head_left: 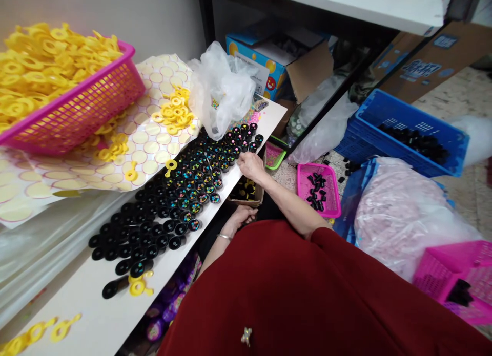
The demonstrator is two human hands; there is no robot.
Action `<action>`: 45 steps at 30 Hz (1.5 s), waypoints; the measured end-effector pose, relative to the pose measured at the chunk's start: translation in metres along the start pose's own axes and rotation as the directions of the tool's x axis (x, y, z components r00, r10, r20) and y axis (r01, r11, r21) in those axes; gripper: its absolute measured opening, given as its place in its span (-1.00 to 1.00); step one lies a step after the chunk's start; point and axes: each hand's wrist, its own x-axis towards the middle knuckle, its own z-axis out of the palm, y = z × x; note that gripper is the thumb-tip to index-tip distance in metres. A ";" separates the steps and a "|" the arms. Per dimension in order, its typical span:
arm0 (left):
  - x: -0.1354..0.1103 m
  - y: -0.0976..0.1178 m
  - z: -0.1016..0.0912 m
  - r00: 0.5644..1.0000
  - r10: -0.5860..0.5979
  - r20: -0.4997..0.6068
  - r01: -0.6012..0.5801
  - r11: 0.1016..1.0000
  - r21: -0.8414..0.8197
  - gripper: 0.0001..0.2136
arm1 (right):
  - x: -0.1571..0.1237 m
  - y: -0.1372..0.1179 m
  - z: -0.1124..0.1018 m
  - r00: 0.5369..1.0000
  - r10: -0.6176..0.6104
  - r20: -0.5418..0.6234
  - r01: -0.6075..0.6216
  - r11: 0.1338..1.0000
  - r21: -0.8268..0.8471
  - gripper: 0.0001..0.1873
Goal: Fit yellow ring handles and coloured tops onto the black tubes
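Several rows of small black caps (180, 202) stand on a white table (115, 315); many hold coloured beads. My right hand (251, 165) reaches to the caps at the table's near edge, its fingers pinched together on something too small to make out. My left hand (241, 216), with a bracelet at the wrist, lies lower down below the table edge. Its fingers are loosely stretched beside a small cardboard box (246, 192) of yellow and black pieces. A red garment (307, 294) covers my lap.
A pink basket (77, 115) heaped with yellow rings sits at the left on sticker sheets (146, 146), and a clear plastic bag (221, 89) lies behind the caps. On the floor to the right are a small pink tray (319, 189), a blue crate (407, 133), another pink basket (457, 279) and a large plastic bag (403, 217).
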 end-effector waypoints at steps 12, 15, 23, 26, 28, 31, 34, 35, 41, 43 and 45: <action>-0.004 0.002 0.001 0.998 0.060 -0.025 -0.062 0.991 -0.122 -0.74 | 0.004 0.020 0.023 0.974 -0.141 -0.179 0.172 0.970 0.172 -0.75; -0.003 0.001 0.001 0.998 0.066 -0.023 -0.068 0.990 -0.125 -0.74 | 0.000 0.022 0.026 0.969 -0.172 -0.176 0.189 0.978 0.089 -0.76; -0.005 0.002 0.002 0.997 0.064 -0.040 -0.069 0.990 -0.126 -0.75 | -0.010 0.011 0.021 0.910 -0.255 -0.327 0.315 0.938 0.146 -0.77; -0.006 0.002 0.002 0.997 0.063 -0.038 -0.067 0.991 -0.119 -0.76 | -0.001 0.005 0.013 0.871 -0.340 -0.355 0.421 0.889 0.181 -0.79; -0.006 0.003 0.001 0.998 0.061 -0.034 -0.064 0.992 -0.106 -0.75 | 0.007 0.001 0.009 0.870 -0.378 -0.317 0.443 0.882 0.163 -0.81; -0.007 0.004 0.001 0.999 0.048 -0.025 -0.050 0.996 -0.077 -0.74 | 0.016 -0.002 0.005 0.884 -0.409 -0.228 0.441 0.891 0.108 -0.81; -0.007 0.005 0.001 1.000 0.028 -0.013 -0.029 0.999 -0.044 -0.76 | 0.018 -0.004 0.002 0.896 -0.413 -0.166 0.427 0.903 0.059 -0.80; -0.007 0.005 0.001 1.000 0.022 -0.011 -0.023 0.999 -0.033 -0.76 | 0.018 -0.004 0.001 0.898 -0.413 -0.154 0.424 0.905 0.046 -0.79; -0.007 0.005 0.002 0.999 0.023 -0.032 -0.023 1.000 -0.010 -0.73 | 0.016 -0.011 -0.007 0.904 -0.422 -0.071 0.418 0.906 -0.061 -0.76; -0.007 0.004 0.003 0.998 0.037 -0.051 -0.038 0.999 -0.017 -0.66 | 0.016 -0.014 -0.009 0.912 -0.408 -0.047 0.401 0.909 -0.115 -0.75; -0.006 0.003 0.002 0.996 0.047 -0.069 -0.049 0.999 -0.022 -0.59 | 0.015 -0.018 -0.010 0.918 -0.397 -0.024 0.388 0.907 -0.161 -0.74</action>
